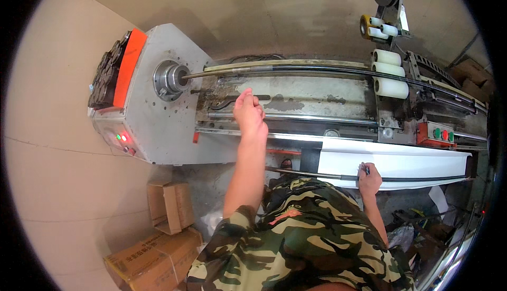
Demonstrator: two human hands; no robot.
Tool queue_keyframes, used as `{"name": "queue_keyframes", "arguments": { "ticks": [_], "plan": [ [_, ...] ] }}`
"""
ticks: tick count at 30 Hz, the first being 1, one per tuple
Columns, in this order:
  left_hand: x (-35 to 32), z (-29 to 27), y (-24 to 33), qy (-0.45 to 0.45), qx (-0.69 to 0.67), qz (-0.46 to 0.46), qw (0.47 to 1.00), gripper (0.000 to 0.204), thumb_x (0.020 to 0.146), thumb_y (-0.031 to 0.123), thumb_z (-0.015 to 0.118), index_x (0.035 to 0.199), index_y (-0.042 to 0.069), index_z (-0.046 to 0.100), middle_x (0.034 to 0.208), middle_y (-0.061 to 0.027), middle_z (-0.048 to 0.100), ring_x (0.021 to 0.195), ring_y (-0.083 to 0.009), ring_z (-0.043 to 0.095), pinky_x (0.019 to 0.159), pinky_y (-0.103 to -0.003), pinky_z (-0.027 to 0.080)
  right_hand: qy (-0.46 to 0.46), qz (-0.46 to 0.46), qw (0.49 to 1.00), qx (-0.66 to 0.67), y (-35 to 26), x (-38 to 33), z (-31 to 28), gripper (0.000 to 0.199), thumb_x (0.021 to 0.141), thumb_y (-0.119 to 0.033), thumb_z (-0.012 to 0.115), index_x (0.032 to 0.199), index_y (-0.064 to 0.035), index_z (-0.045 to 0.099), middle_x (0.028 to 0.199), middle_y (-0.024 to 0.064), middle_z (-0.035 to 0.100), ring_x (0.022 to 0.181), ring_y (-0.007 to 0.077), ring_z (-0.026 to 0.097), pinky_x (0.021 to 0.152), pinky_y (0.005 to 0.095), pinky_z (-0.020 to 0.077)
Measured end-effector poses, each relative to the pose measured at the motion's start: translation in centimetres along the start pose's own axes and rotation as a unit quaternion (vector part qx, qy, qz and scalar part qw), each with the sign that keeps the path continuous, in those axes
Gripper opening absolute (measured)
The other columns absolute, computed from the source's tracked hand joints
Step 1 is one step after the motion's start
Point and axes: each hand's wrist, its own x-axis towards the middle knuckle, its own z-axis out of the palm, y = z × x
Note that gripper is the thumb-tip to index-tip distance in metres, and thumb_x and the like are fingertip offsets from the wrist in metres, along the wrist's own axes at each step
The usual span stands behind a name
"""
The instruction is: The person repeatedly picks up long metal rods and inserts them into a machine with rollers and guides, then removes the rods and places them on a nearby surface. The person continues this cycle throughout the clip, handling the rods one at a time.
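My left hand [249, 112] is raised over the machine bed with its fingers pinched together; what they hold, if anything, is hidden. Behind it a dark wrench-like tool [228, 102] lies on the bed. Above the hand, a long metal rod [227, 72] runs from the round chuck [171, 80] toward the right. My right hand [369, 179] is closed at the front, around something small and dark that I cannot make out. Beneath it is a white sheet [401, 160] in a long tray. A second rod [317, 174] lies across the sheet, close to my right hand.
The grey machine housing [174, 127] stands at the left with lit indicators. White rollers [388, 72] sit on a carriage at the right, beside a red button box [435, 134]. Cardboard boxes [150, 259] stand on the floor at lower left; loose scraps lie at lower right.
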Motion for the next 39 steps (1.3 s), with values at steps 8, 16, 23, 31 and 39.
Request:
{"name": "queue_keyframes", "arguments": {
  "ticks": [8,16,23,31,39],
  "plan": [
    [-3.1,1.1,-1.0,-0.052,0.016,-0.030,0.998,0.023,0.101,0.013,0.057,0.123,0.006,0.057,0.075,0.0021,0.054,0.050,-0.0046,0.040,0.043,-0.022,0.028,-0.009,0.008,1.000,0.017,1.8,0.4,-2.2,0.014,0.090,-0.025,0.072,0.093,-0.0113,0.070,0.082,0.0158,0.070,0.073,0.0382,0.068,0.065,0.0436,0.0525],
    [-5.5,2.2,-4.3,-0.117,0.082,-0.013,0.990,0.019,0.101,0.016,0.063,0.117,0.007,0.062,0.074,0.0039,0.054,0.052,-0.0034,0.041,0.042,-0.021,0.031,-0.009,0.032,0.999,0.020,5.6,1.9,-5.2,0.015,0.085,-0.023,0.073,0.097,-0.0145,0.072,0.087,0.0156,0.073,0.080,0.0374,0.070,0.072,0.0423,0.0552],
    [-8.1,-0.4,-6.1,-0.110,0.196,-0.018,0.974,0.017,0.100,0.022,0.067,0.108,0.007,0.064,0.072,0.0031,0.056,0.054,-0.0050,0.047,0.044,-0.021,0.034,-0.018,0.040,0.999,0.023,7.0,3.5,-8.9,0.015,0.087,-0.025,0.074,0.095,-0.0125,0.073,0.081,0.0147,0.071,0.076,0.0356,0.070,0.067,0.0432,0.0546],
    [-11.7,-6.0,-9.9,0.029,0.243,-0.016,0.969,0.014,0.098,0.019,0.067,0.102,0.007,0.064,0.073,0.0002,0.061,0.055,-0.0066,0.051,0.046,-0.022,0.037,-0.049,0.003,0.994,0.096,7.2,7.1,-14.7,0.026,0.093,-0.020,0.068,0.114,-0.0055,0.066,0.081,0.0170,0.069,0.073,0.0315,0.068,0.069,0.0376,0.0530],
    [-16.0,-23.7,-23.4,0.211,0.325,-0.112,0.915,0.014,0.097,0.021,0.055,0.091,0.011,0.062,0.070,-0.0037,0.059,0.053,-0.0164,0.054,0.044,-0.034,0.039,-0.272,-0.041,0.936,0.218,8.5,11.2,-17.7,0.026,0.097,-0.019,0.062,0.114,-0.0016,0.069,0.095,0.0219,0.072,0.086,0.0357,0.071,0.077,0.0401,0.0546]
  ]
}}
